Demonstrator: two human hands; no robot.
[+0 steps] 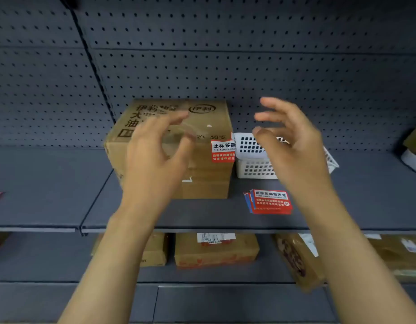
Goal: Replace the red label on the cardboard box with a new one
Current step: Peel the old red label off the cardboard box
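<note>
Cardboard box (pixel 202 127) sits on the grey shelf (pixel 50 183), printed w/ black Chinese chars, an oval logo and "40支". Red label (pixel 223 150) on its front right edge reads "此标签撕…", "CIBIAOQIANSI…". Stack of spare labels (pixel 269 201) lies on the shelf, right of the box. Left hand (pixel 153 155) hovers in front of the box, fingers spread, empty; right hand (pixel 293 146) also spread and empty, in front of white baskets (pixel 251 160), just right of the label.

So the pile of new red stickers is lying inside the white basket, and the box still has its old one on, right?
Not quite. The head view shows the stickers lying on the shelf in front of the basket, not inside it. The box does still have its old sticker on.
</note>
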